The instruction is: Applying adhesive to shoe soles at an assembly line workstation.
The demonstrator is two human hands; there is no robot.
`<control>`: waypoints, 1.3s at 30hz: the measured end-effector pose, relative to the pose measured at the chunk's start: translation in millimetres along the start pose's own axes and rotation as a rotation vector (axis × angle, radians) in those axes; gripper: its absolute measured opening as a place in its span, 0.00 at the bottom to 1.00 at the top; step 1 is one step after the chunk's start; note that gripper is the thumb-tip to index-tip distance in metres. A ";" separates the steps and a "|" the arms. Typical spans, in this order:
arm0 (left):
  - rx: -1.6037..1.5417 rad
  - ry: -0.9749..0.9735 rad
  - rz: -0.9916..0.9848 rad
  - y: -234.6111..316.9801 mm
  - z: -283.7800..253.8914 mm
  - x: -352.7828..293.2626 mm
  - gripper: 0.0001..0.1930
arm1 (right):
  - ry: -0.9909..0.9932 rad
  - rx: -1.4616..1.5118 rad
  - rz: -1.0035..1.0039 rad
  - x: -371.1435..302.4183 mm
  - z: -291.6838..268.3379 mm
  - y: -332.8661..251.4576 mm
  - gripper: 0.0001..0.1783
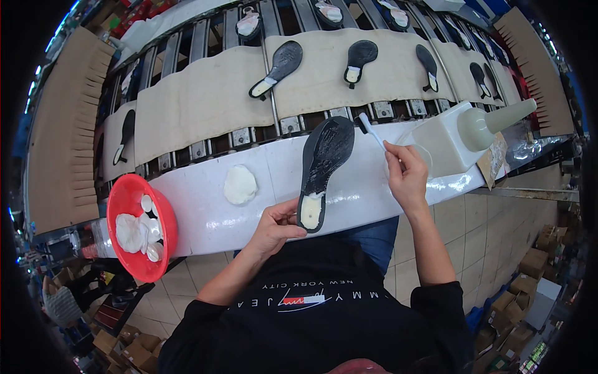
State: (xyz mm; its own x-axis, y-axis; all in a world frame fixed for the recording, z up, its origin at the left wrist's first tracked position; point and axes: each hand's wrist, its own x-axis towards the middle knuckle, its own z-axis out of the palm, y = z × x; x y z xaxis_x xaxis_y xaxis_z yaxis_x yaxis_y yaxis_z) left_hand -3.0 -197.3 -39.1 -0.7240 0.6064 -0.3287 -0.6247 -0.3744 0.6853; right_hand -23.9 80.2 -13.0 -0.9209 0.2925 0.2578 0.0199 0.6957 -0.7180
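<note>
My left hand point(280, 225) pinches a black shoe sole point(329, 149) by its heel end, where a cream pad shows. The sole is held toe away from me over the white table, and its dark face looks wet or glossy in patches. In my right hand point(408, 174) is a small toothbrush-like brush point(375, 133) with a white handle, gripped between thumb and fingers. Its dark bristles are just right of the sole's toe part, apart from it. A round white cotton pad point(240, 185) lies on the table left of the sole.
A red bowl point(171, 218) with white wads and round white pieces stands at the table's left. On the right lies a large white squeeze bottle point(448, 140) with a long nozzle. Beyond the white table point(205, 230), a roller conveyor carries a beige cloth point(205, 93) bearing several black soles point(288, 59).
</note>
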 end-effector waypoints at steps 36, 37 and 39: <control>-0.006 -0.037 0.005 -9.0 -3.0 -5.7 0.32 | -0.301 -0.055 -0.298 -9.9 38.0 -80.0 0.08; -0.008 -0.032 0.010 -10.5 -4.3 -6.9 0.32 | -0.306 -0.053 -0.304 -8.5 34.7 -82.4 0.08; 0.005 -0.037 0.020 -13.7 -8.7 -7.2 0.32 | -0.151 -0.058 -0.233 -2.6 27.2 -80.1 0.06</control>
State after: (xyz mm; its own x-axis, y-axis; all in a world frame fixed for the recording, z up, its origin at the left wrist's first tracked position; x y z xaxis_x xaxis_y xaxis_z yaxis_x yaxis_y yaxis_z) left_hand 8.2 -202.6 -51.8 -0.7250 0.6244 -0.2906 -0.6086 -0.3833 0.6947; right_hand -33.7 5.9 26.3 -0.9508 0.0225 0.3090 -0.1805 0.7704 -0.6115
